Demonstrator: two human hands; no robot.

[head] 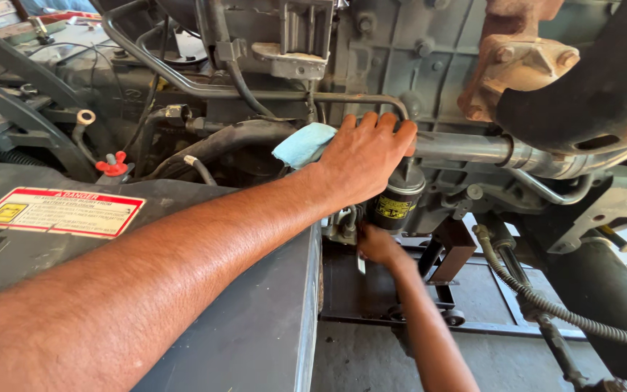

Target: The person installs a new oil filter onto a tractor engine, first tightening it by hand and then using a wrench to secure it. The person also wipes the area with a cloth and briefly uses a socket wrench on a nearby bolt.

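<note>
The left hand presses a light blue rag, pinned under its palm, against the engine just above the black cylindrical filter. The right hand, below and left of the filter, has its fingers hidden, so its grip cannot be told

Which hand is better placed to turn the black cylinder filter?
Probably the right hand: it reaches the black cylindrical metal filter from below, while the left hand rests above, holding a light blue cloth.
</note>
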